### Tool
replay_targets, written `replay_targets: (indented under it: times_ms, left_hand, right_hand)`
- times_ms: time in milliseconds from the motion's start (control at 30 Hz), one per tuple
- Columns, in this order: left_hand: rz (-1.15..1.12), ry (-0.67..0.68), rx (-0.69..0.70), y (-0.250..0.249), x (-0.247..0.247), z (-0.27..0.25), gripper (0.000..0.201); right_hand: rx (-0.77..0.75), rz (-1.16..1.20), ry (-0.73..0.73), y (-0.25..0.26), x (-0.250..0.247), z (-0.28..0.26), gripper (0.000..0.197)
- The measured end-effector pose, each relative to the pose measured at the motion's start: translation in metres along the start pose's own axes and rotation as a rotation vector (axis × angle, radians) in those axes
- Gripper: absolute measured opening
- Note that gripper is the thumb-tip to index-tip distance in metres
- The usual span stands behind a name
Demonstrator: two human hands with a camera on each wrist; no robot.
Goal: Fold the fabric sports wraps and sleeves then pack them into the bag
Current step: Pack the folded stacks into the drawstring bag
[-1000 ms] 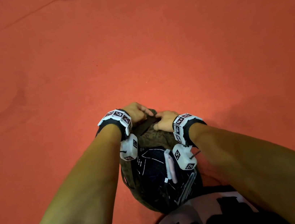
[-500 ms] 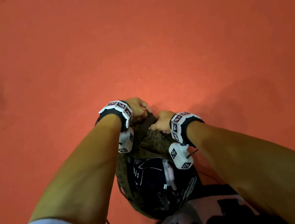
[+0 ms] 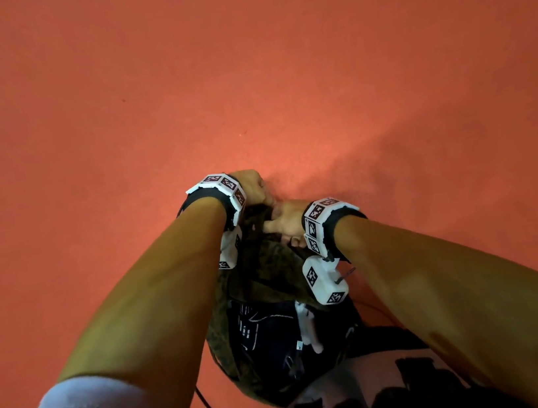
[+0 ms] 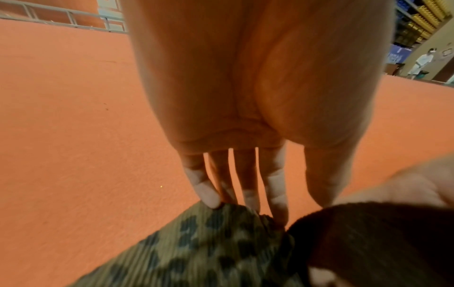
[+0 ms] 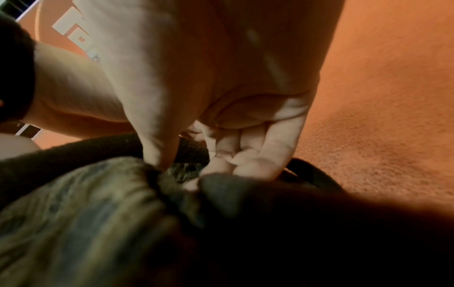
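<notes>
The left hand (image 3: 251, 185) pinches the far rim of the camouflage bag (image 3: 270, 272), fingertips (image 4: 209, 196) pressed on the patterned cloth, thumb opposite; probably to hold the mouth steady. The bag sits on the orange floor (image 3: 275, 64) between the forearms, just in front of the person. Dark fabric with white markings (image 3: 261, 332), likely the packed wraps, lies inside. The right hand (image 3: 286, 224), touching the left, curls around a dark strap (image 5: 191, 153) at the rim, seemingly to draw the bag closed.
</notes>
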State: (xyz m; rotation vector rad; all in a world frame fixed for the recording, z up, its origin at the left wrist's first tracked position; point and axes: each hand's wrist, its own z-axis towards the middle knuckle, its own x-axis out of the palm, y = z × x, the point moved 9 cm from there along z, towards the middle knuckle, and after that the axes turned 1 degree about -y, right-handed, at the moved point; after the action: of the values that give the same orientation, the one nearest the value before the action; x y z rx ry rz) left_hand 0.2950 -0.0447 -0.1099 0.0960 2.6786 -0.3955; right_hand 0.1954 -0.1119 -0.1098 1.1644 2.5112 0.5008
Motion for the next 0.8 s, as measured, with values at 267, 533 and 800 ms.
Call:
replay_targets:
  times_ms: [267, 533, 800]
  left_hand:
    - [0.029, 0.126, 0.060, 0.002, 0.012, 0.002, 0.036]
    - [-0.073, 0.169, 0.057, 0.012, 0.015, -0.004, 0.028]
    - [-0.131, 0.221, 0.038, 0.022, 0.023, -0.014, 0.022]
  right_hand:
    - [0.032, 0.129, -0.062, -0.007, -0.003, 0.014, 0.058]
    - [0.060, 0.165, -0.125, -0.011, -0.003, 0.009, 0.018]
    - [0.116, 0.184, -0.189, -0.011, -0.008, 0.006, 0.051]
